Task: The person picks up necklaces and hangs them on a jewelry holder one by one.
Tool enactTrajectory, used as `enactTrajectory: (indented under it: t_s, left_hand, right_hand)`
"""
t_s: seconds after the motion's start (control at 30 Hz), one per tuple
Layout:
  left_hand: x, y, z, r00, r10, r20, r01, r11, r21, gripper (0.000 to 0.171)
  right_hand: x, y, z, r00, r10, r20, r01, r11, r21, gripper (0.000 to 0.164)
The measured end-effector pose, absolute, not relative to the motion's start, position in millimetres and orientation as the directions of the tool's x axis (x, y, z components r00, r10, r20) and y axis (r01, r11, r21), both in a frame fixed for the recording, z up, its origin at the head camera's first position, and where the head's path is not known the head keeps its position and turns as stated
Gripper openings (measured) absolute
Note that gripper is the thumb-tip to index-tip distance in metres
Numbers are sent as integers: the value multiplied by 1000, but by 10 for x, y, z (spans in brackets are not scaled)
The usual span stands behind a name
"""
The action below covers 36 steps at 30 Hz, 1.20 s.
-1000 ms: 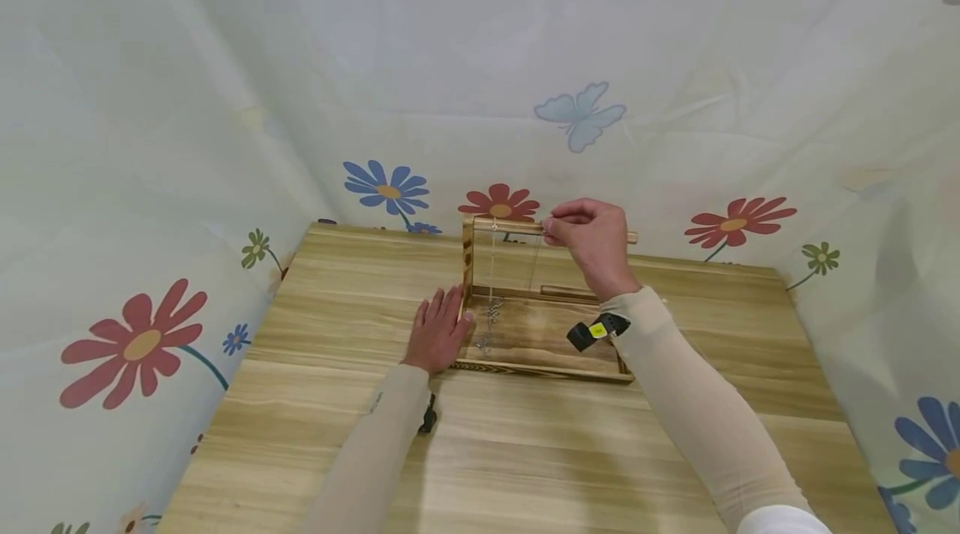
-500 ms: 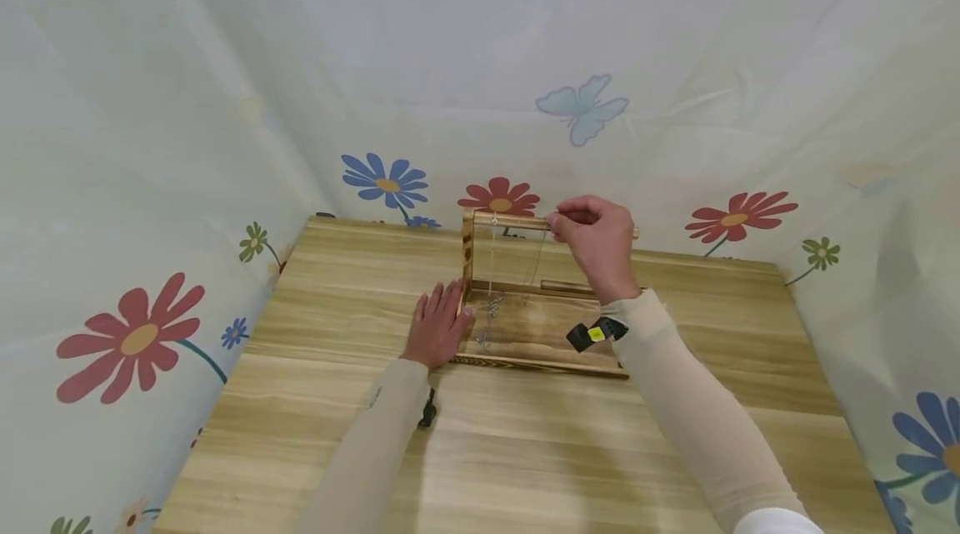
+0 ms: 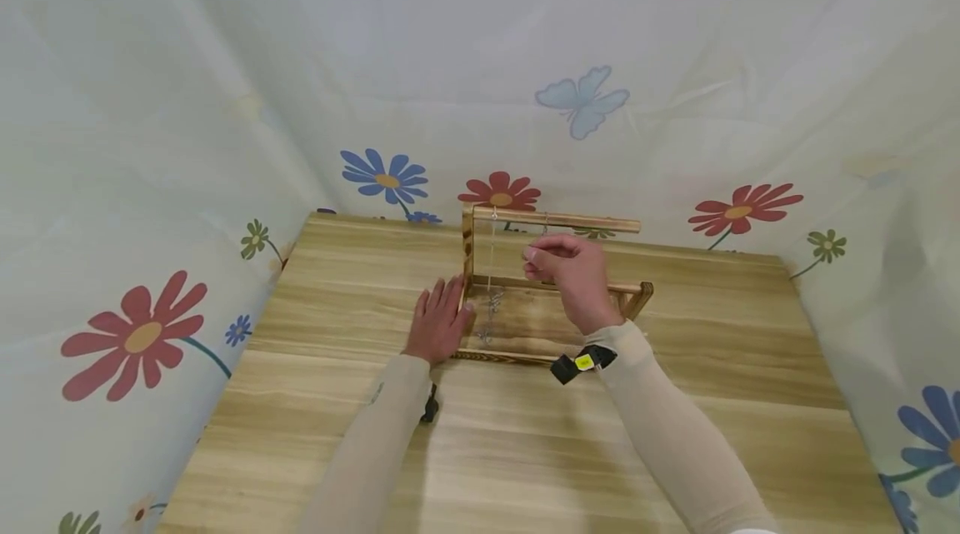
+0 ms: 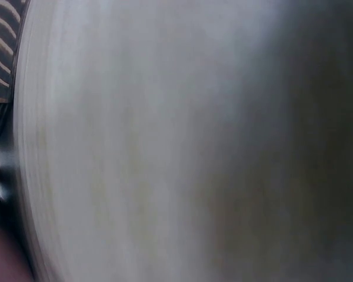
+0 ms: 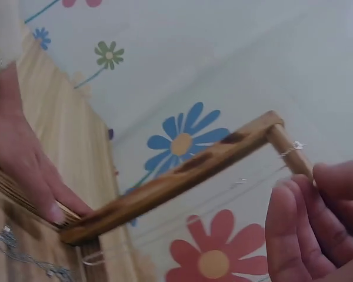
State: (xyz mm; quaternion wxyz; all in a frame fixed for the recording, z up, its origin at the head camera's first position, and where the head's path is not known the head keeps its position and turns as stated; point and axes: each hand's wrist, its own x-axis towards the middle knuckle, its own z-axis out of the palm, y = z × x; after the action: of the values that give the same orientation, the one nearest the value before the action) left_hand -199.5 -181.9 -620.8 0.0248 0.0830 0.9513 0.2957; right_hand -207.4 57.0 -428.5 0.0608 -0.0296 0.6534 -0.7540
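Observation:
A small wooden jewelry stand has an upright post at its left, a round bar on top and a tray base. Near the post a thin silver necklace hangs from the bar, its lower part lying in the tray. A second chain necklace is looped over the bar farther right. My right hand is just below it, thumb and fingertips pinched together on the chain, which is mostly hidden there. My left hand rests flat at the stand's left side, thumb on its edge.
The stand sits on a wood-grain table before a wall covering printed with flowers and a butterfly. A short wooden side piece rises at the tray's right. The left wrist view is mostly blurred tabletop.
My right hand has come down off the bar, slightly left and toward me, leaving the second chain looped over the bar. My left hand has stayed in place.

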Motion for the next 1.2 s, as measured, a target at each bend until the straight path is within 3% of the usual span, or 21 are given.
enactTrajectory:
  t_s: [0.23, 0.47, 0.6, 0.83, 1.0, 1.2]
  left_hand:
    - [-2027, -1796, -6183, -988, 154, 7, 133, 827, 546, 63]
    - [-2024, -1790, -6170, -990, 144, 2, 122, 832, 541, 63]
    - [-2023, -1792, -6185, -989, 151, 5, 129, 828, 546, 63]
    - [-2016, -1803, -6184, -987, 156, -26, 119, 841, 527, 64]
    - [-1998, -1799, -6147, -987, 158, -17, 124, 831, 543, 64]
    - [-1989, -1796, -6164, -988, 153, -13, 121, 829, 547, 64]
  right_hand:
    - [-2062, 434, -4644, -926, -369, -73, 130, -133, -983, 11]
    - [-2113, 336, -5089, -866, -490, -99, 162, -88, -983, 21]
    - [-2140, 312, -5278, -855, -504, -123, 187, -80, -979, 31]
    - [-2197, 337, -5496, -849, -505, -158, 227, -78, -971, 27]
    - [-2269, 316, -5695, -840, -510, -187, 203, 25, -979, 33]
    - [-2321, 273, -5885, -849, -501, -167, 110, 142, -984, 27]
